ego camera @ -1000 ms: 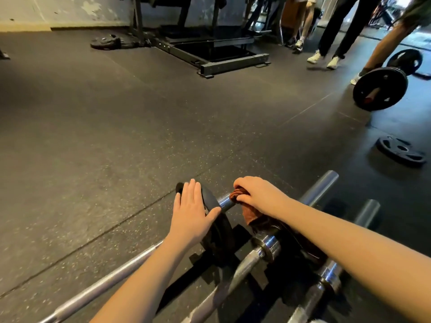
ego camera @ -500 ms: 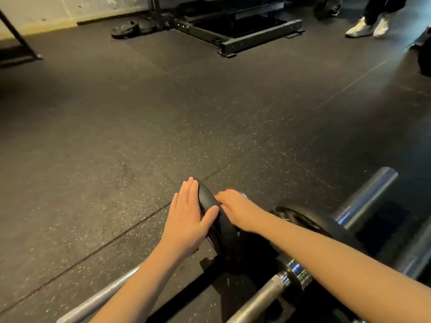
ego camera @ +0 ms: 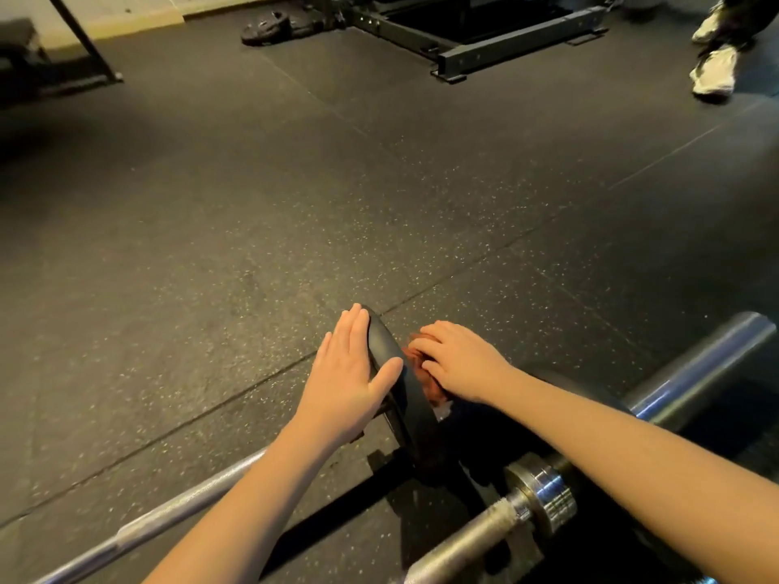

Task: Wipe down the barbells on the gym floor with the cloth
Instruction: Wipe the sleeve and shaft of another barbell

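Nearest barbell: under my right forearm, a knurled shaft with a shiny collar; its near end runs off frame.
Second barbell: its shaft passes below my left forearm, which hides where it meets the plate.
Left hand: flat, fingers straight and together against the plate's left face, thumb over the rim, grasping nothing.
Weight plate: black, on edge between my hands; the lower part is lost in shadow.
Right hand: just right of the plate, fingers curled down over the cloth.
Cloth: rust-brown, bunched under my right fingers and touching the plate; mostly covered, and I can't see what lies beneath it.
Steel sleeve: beyond my right forearm; which bar it belongs to I can't tell.
Rubber floor: speckled tiles ahead of both hands.
Rack frame: far ahead, top cut off.
White sneakers: far beyond my right hand, blurred.
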